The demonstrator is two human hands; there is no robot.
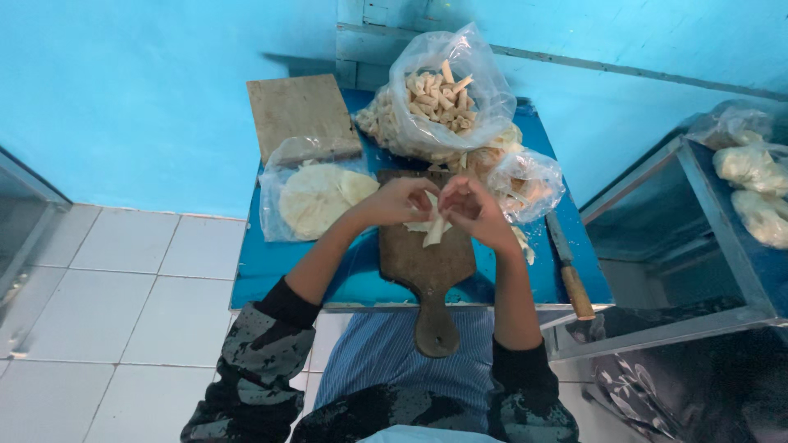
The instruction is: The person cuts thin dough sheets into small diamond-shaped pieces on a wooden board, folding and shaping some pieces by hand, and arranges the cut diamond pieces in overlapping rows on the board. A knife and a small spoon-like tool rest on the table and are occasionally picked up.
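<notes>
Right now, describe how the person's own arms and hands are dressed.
Both hands, the left hand and the right hand, are bare: no gloves show, and no rings or watch can be made out. The forearms are uncovered. Dark sleeves with a mottled grey camouflage-like pattern are pushed up near the elbows.

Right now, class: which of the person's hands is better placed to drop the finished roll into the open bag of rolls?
Probably the right hand: it sits nearer the open bag of rolls, behind and slightly right. The left hand is closer to the bag of round wrappers. Both hands pinch the pale wrapper.
</notes>
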